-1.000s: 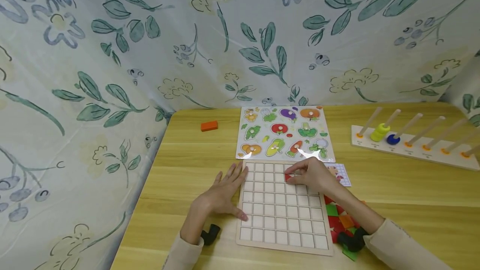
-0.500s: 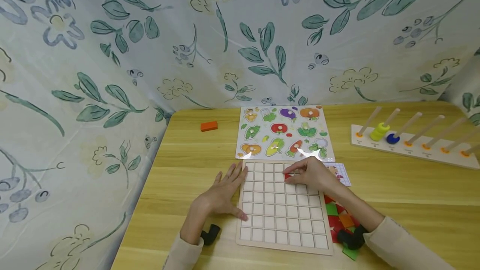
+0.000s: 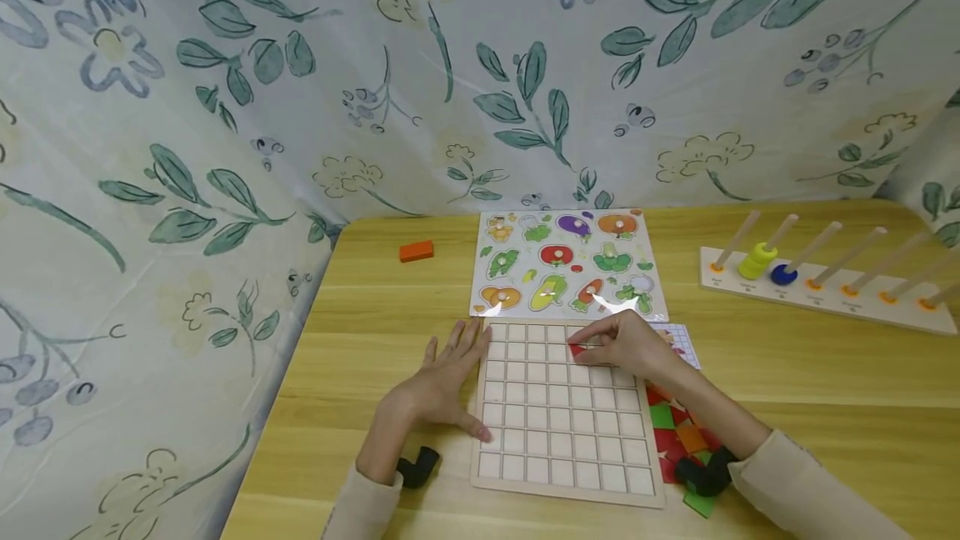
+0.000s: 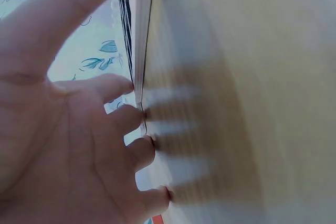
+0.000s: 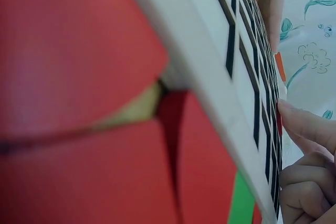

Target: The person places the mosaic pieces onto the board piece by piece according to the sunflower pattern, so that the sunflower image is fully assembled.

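Note:
A pale wooden grid board (image 3: pixel 567 497) with square cells lies on the table in the head view. Between the thumb and fingertips of my right hand (image 3: pixel 628 348) is a small red tile (image 3: pixel 577 350), pinched at a cell in the upper part of the grid. That tile (image 5: pixel 279 118) also shows edge-on in the right wrist view, partly hidden by the fingers. My left hand (image 3: pixel 438 390) lies spread along the board's left edge, its thumb on the frame. In the left wrist view, the fingertips (image 4: pixel 157 200) touch the tabletop beside the board's edge.
Several red, green and orange tiles (image 3: pixel 690 438) lie right of the board, partly under my right forearm. A patterned card (image 3: pixel 681 342) peeks out behind that hand. Beyond stand a vegetable puzzle (image 3: pixel 567 265), an orange block (image 3: pixel 416 252) and a peg rack (image 3: pixel 828 294).

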{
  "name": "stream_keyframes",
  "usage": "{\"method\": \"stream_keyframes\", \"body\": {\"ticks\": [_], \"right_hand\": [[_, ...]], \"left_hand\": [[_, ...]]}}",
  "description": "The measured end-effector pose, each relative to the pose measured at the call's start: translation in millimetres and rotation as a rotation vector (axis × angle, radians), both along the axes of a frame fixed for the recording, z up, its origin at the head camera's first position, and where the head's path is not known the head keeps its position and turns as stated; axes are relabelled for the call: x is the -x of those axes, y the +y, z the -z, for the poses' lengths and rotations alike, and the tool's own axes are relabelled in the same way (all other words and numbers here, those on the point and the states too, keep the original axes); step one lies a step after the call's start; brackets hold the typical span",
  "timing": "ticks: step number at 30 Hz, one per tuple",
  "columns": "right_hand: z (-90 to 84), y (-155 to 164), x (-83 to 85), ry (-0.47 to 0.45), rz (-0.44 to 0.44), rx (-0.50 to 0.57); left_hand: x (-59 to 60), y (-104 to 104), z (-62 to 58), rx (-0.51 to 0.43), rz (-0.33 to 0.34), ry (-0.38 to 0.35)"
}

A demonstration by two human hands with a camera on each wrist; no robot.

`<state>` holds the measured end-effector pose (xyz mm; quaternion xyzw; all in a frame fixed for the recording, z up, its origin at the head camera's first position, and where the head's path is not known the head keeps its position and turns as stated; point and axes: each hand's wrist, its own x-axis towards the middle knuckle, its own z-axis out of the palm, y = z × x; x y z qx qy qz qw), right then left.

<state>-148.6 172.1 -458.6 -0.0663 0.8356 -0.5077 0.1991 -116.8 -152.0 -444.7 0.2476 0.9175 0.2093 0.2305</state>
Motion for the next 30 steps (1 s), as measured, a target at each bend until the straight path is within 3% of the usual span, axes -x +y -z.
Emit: {"method": "stream_keyframes", "body": {"ticks": [13,22,30], "right_hand": [[-4.1,-3.6,-1.0,0.009,-0.017,0.019],[-1.2,-4.8,-0.9,-0.027,0.011,-0.010],[0.6,-2.2,-1.8,0.002,0.025,-0.030]], "left_hand": [[-0.7,-2.9,2.0,-0.006,0.020,-0.003],[0.0,-1.5,3.6,0.003,0.015,-0.010],[1.0,0.7,2.8,0.017,0.018,-0.010]]}}
